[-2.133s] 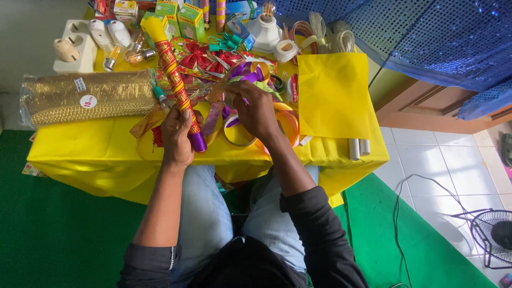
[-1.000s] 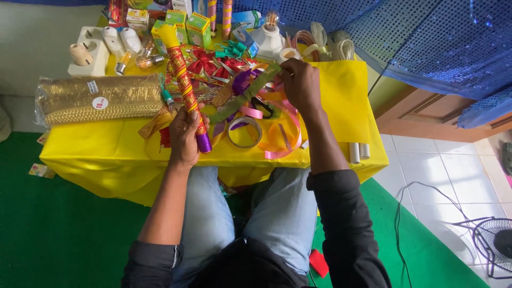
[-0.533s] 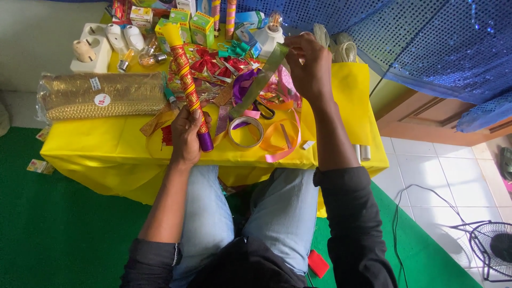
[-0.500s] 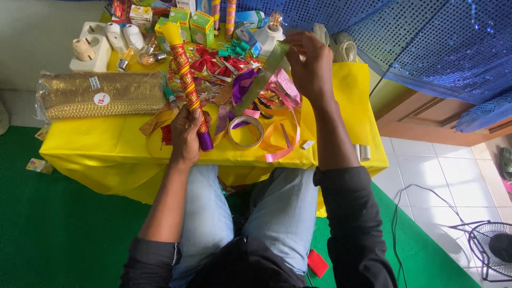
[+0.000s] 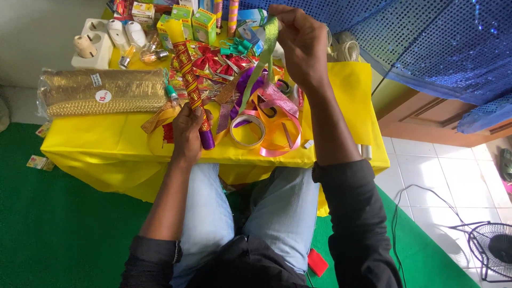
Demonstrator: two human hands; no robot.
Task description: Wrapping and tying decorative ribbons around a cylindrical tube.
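My left hand (image 5: 188, 130) grips the lower end of a long red-and-gold patterned tube (image 5: 188, 80) with a yellow top and purple base, resting slanted on the yellow table (image 5: 114, 141). My right hand (image 5: 301, 40) is raised above the far side of the table and pinches the upper end of a shiny green ribbon (image 5: 258, 69) that trails down into a pile of pink, purple and orange ribbons (image 5: 272, 104). A roll of clear tape (image 5: 247, 132) lies between my hands near the front edge.
A gold mesh bundle in plastic wrap (image 5: 101, 93) lies at the left. Small boxes (image 5: 192, 18), light bulbs (image 5: 133, 34), white sockets (image 5: 90, 45) and red bows (image 5: 213, 61) crowd the back. Blue sequinned cloth (image 5: 426, 42) hangs at the right. A fan (image 5: 493, 248) stands on the tiled floor.
My right hand has lifted from the ribbon pile and drawn the green ribbon up and away from me. The left hand has kept its hold on the tube.
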